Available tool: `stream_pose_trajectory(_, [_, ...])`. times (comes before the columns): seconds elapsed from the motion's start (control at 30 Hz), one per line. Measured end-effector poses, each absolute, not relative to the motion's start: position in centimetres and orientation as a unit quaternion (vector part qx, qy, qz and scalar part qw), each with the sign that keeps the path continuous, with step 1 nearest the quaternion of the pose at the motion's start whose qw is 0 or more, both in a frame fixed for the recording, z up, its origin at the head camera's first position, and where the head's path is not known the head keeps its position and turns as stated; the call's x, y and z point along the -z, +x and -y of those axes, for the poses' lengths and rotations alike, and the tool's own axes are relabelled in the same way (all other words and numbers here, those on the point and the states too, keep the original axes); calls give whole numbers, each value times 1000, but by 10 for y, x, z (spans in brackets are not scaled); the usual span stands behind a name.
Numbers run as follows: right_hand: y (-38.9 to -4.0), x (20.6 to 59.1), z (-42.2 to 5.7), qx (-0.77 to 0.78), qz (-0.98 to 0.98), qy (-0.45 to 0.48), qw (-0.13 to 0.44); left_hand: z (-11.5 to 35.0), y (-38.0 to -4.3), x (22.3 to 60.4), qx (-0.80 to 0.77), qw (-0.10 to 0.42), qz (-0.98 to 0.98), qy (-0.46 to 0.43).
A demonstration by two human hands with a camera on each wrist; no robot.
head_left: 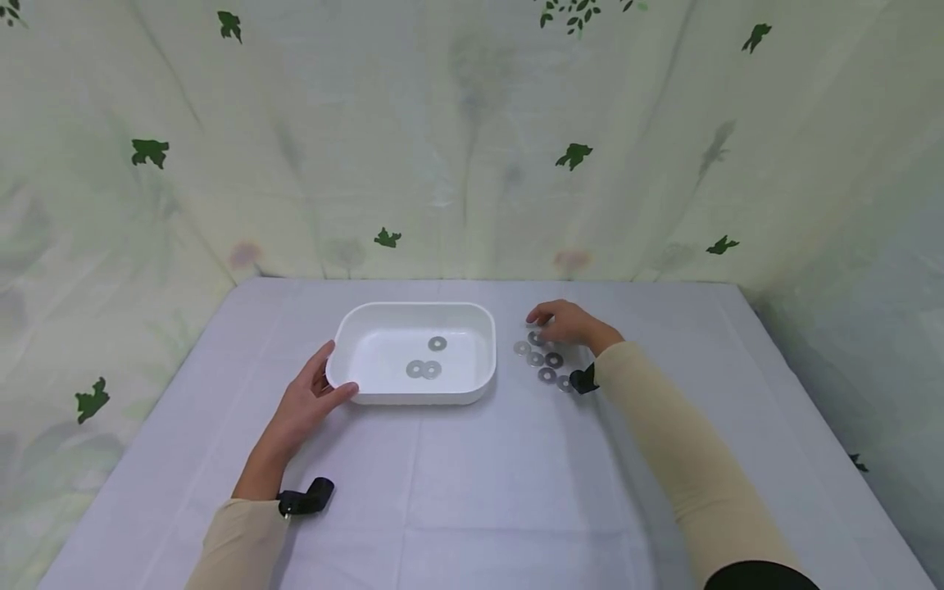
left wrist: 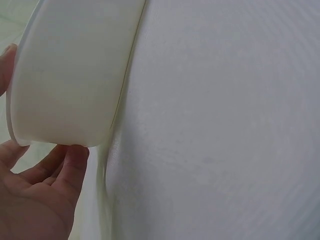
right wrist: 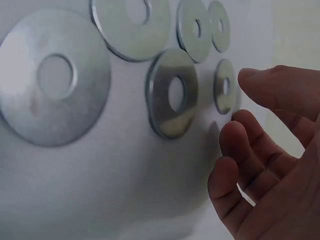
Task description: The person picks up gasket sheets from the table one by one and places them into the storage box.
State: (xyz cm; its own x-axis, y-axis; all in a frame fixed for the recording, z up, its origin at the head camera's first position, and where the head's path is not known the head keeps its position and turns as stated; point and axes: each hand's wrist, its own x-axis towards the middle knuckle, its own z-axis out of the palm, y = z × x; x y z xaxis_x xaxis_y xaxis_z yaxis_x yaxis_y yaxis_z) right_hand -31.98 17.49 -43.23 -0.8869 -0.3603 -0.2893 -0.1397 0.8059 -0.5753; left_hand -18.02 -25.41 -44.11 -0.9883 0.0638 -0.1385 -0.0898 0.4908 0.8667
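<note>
A white rectangular tray with rounded corners stands on the table, with three flat metal washers inside it. My left hand grips the tray's left end, thumb at the near corner and fingers along the side; the left wrist view shows fingertips against its wall. To the right of the tray, several loose washers lie in a cluster on the cloth. Over the far part of that cluster is my right hand. In the right wrist view its thumb and fingers stand apart, close to a washer, holding nothing visible.
A white cloth covers the table. Pale curtains with green leaf shapes hang behind it and at both sides. Black wrist cameras sit on both wrists.
</note>
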Motion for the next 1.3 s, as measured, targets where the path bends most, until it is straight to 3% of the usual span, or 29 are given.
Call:
stream_pose_trajectory(0.23, [-321, 447, -170, 231, -945, -143, 182, 253, -180, 441, -510, 77, -857, -8])
stream_pose_trajectory(0.53, [-315, 437, -170, 195, -952, -167, 167, 252, -181, 442, -498, 79, -863, -12])
stream_pose_trajectory(1.3, [-310, 443, -183, 258, -937, -159, 173, 255, -182, 444, -518, 73, -852, -3])
